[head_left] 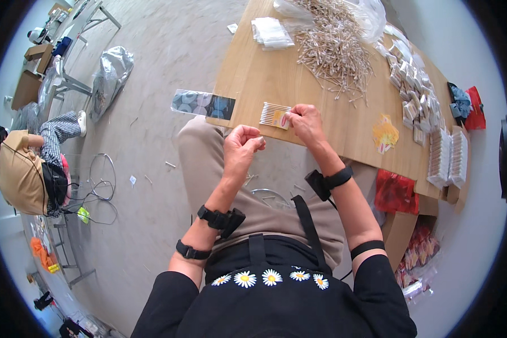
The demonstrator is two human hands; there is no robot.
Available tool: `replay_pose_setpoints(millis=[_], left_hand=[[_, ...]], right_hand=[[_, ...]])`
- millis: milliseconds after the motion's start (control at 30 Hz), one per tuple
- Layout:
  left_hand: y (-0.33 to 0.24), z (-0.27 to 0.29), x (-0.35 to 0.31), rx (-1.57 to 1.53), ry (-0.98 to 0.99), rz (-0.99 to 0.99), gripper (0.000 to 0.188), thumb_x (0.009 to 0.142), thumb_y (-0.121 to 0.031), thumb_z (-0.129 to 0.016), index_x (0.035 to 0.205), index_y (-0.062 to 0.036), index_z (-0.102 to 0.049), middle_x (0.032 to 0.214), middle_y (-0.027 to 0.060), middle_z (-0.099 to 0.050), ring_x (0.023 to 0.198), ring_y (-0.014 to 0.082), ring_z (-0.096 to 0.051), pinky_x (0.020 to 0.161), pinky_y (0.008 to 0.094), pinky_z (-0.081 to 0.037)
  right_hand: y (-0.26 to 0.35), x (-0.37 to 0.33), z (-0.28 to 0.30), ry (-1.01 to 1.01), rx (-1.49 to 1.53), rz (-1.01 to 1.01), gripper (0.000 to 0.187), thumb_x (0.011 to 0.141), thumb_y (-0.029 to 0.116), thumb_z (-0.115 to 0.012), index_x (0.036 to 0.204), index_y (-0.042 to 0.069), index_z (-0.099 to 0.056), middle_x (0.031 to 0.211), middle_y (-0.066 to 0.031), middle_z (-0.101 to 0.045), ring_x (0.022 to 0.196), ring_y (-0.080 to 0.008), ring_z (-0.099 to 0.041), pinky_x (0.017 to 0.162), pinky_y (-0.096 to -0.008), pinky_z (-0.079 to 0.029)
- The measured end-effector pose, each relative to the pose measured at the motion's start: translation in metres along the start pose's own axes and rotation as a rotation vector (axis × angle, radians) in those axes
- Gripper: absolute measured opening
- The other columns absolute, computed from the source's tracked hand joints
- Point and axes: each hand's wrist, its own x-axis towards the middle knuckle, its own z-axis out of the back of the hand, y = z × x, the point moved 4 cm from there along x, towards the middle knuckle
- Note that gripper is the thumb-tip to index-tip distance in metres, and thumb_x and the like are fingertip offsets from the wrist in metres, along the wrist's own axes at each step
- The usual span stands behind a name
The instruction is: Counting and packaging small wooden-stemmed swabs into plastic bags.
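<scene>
Black shirt (pixel 281 310); swab row (pixel 268 113); beyond, apparently pouches (pixel 271 32).

head | from above (wide fisheye) | facing down | near table (pixel 250 70)

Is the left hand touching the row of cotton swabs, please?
Apart: the head view shows bare wood between the left hand and the swab row.
</scene>
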Motion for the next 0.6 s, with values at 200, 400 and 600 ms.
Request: replay_pose_setpoints(millis=[200, 400, 600], left_hand=[[0.008, 0.009, 0.004, 0.071, -0.009, -0.075, 0.013, 0.087, 0.002, -0.063, 0.1, 0.0014, -0.06, 0.087, 0.0043, -0.065, 0.077, 0.0114, -0.065, 0.073, 0.0245, -0.054], [0.009, 0.007, 0.004, 0.125, 0.006, -0.083, 0.013, 0.086, 0.003, -0.064, 0.098, 0.0012, -0.06, 0.088, 0.0032, -0.065, 0.077, 0.01, -0.064, 0.073, 0.0244, -0.054], [0.005, 0.01, 0.005, 0.255, -0.047, -0.134, 0.015, 0.088, 0.001, -0.064, 0.103, 0.0021, -0.061, 0.092, 0.003, -0.065, 0.086, 0.009, -0.062, 0.078, 0.0236, -0.053]], right_hand=[[0.02, 0.006, -0.006, 0.047, -0.015, -0.072, 0.017, 0.074, 0.019, -0.068, 0.074, 0.003, -0.075, 0.06, -0.0151, -0.064, 0.055, -0.0224, -0.062, 0.056, -0.0375, -0.049], [0.026, 0.008, -0.006, 0.002, -0.183, -0.032, 0.017, 0.075, 0.02, -0.069, 0.076, 0.004, -0.076, 0.063, -0.0173, -0.066, 0.064, -0.0291, -0.068, 0.062, -0.0382, -0.053], [0.036, -0.016, -0.001, -0.108, -0.484, 0.144, 0.06, 0.072, 0.032, -0.08, 0.121, 0.0, -0.064, 0.118, -0.0233, -0.063, 0.097, -0.0338, -0.067, 0.081, -0.0432, -0.053]])
